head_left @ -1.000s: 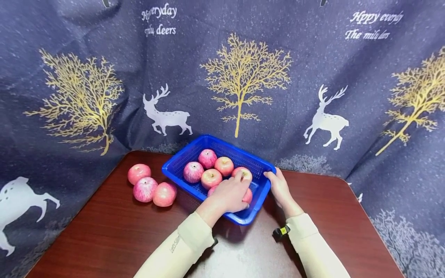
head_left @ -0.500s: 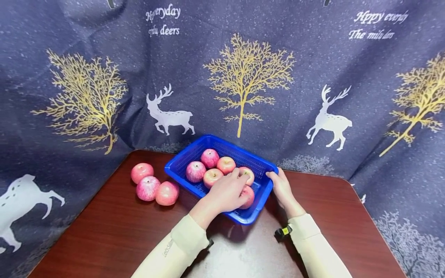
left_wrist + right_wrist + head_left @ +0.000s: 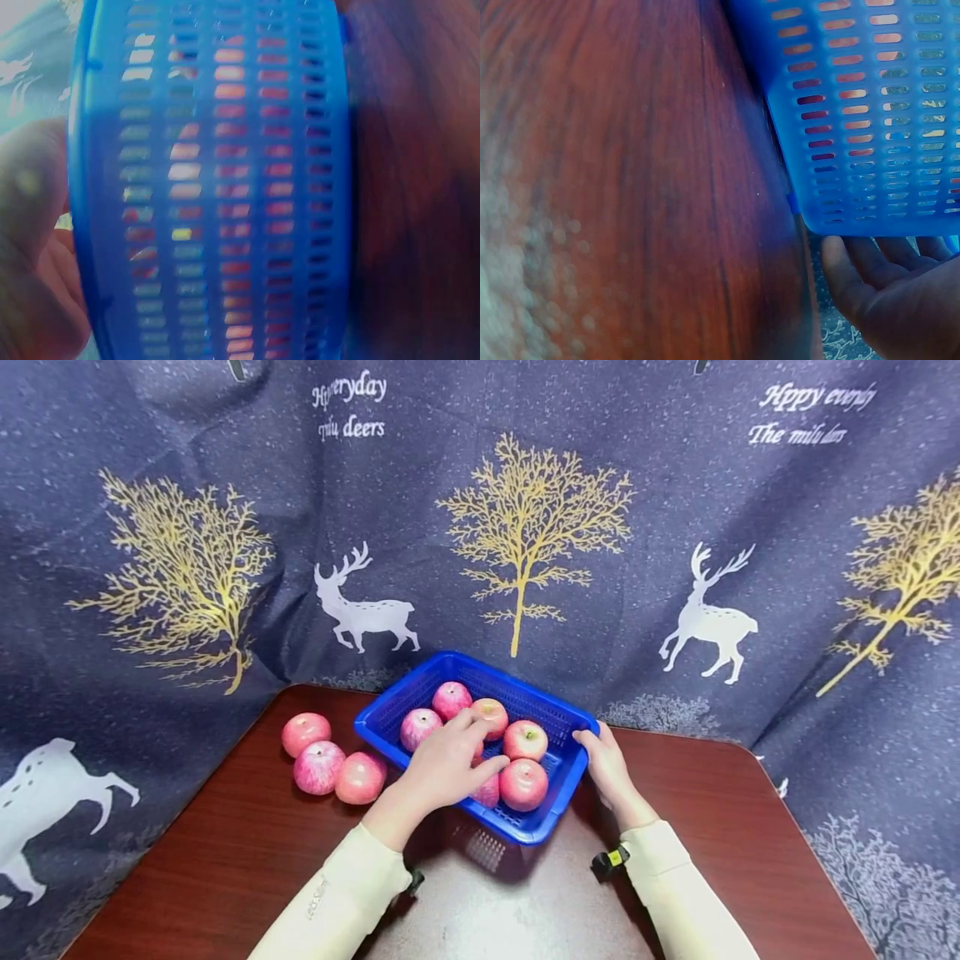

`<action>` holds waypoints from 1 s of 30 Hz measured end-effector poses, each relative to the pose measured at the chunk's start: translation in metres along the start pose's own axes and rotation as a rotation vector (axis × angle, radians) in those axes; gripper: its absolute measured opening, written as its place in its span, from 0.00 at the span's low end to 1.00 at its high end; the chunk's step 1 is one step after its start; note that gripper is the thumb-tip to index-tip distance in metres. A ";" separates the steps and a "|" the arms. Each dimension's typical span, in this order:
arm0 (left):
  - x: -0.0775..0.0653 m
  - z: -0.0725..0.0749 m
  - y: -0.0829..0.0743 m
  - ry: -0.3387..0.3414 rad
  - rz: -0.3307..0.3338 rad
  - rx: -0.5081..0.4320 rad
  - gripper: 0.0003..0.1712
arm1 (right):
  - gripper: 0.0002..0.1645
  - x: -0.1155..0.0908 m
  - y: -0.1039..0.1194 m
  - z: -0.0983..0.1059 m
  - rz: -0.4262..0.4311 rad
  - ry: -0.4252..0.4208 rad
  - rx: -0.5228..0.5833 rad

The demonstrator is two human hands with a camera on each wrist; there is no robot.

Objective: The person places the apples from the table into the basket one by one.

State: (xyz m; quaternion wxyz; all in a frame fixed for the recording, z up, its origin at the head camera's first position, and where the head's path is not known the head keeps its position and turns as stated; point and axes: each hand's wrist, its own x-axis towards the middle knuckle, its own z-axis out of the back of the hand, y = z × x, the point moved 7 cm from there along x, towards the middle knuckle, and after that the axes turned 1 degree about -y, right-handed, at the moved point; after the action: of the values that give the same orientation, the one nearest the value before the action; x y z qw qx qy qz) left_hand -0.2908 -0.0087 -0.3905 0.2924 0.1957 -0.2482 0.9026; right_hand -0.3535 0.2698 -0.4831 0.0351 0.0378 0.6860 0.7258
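Observation:
A blue plastic basket point(image 3: 369, 725) with slotted walls stands on the table, holding several red apples. My left hand point(image 3: 442, 764) reaches in over its near side, thumb and fingers spread over an apple mostly hidden beneath the palm. The fingertips are right at a yellowish-red apple point(image 3: 491, 717). By the thumb lie a red apple point(image 3: 523, 785) and another apple point(image 3: 526, 741). My right hand point(image 3: 607, 768) grips the basket's right end, thumb over the rim. In the left wrist view the left hand point(image 3: 34, 255) shows beyond the slotted wall; the right wrist view shows the right hand's fingers point(image 3: 844, 274) against the basket.
Left of the basket, three loose apples point(image 3: 318, 767) sit close together on the dark red wooden table point(image 3: 202, 852). A blue-grey cloth point(image 3: 585, 635) printed with deer and trees hangs behind the table's back edge.
My left hand has moved left across the apples, away from the two at the basket's right, which now show fully. The right hand stays on the rim; the basket has hardly moved.

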 end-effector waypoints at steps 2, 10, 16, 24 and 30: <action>-0.002 0.008 0.006 -0.015 0.030 0.001 0.32 | 0.29 0.000 -0.001 -0.001 0.000 0.001 0.001; -0.004 0.040 0.031 -0.086 0.111 -0.015 0.27 | 0.31 -0.001 -0.001 -0.001 -0.002 0.005 -0.016; -0.006 0.057 0.052 -0.120 0.169 -0.046 0.32 | 0.31 -0.001 0.001 -0.001 0.014 0.006 -0.018; -0.016 0.080 0.079 -0.149 0.267 -0.063 0.31 | 0.31 -0.001 0.001 -0.002 0.004 0.014 -0.018; -0.023 0.094 0.100 -0.175 0.344 -0.071 0.30 | 0.31 0.000 0.002 -0.001 0.014 0.014 -0.018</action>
State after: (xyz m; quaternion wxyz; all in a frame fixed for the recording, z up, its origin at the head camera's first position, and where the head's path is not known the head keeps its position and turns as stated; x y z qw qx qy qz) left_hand -0.3168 -0.1419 -0.3600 0.1176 0.2176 -0.3342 0.9095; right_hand -0.3534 0.2685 -0.4812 0.0255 0.0373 0.6794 0.7323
